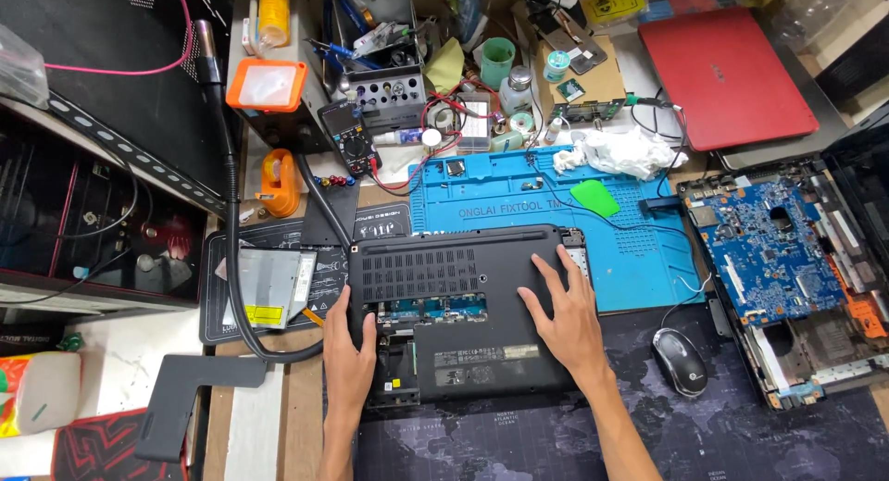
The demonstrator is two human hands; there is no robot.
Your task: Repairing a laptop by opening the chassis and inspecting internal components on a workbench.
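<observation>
Nearest the camera, a dark desk mat [519, 439] printed with a world map covers the bench edge. A black laptop [460, 307] lies on it upside down, base panel up, its long axis running left to right across the view. The vent grille sits on the far half, and an open bay showing blue circuitry crosses the middle.

Left hand [349, 362]: at the laptop's near-left corner, fingers curled over the left edge and thumb on the base, holding the casing.

Right hand [567, 312]: open and flat, palm down on the right part of the base, fingers spread and pointing away toward the far right corner. It grips nothing.

Just right of the laptop, a black computer mouse [680, 361] rests on the mat. At left, a silver optical drive [269, 287] lies on a black mat, with a flexible black hose [231, 212] curving past it.

Beyond the laptop's far edge lies a blue repair mat [630, 249]; the laptop overlaps its near edge. A green plectrum-shaped pry tool [594, 199] and a crumpled white cloth [622, 151] sit on it.

Far right, a stripped laptop chassis holds an exposed blue motherboard [767, 249]. Behind it, a closed red laptop [724, 74]. At the back centre, a multimeter [349, 136] with red leads, an orange-framed magnifier [268, 84], and cluttered tools.
</observation>
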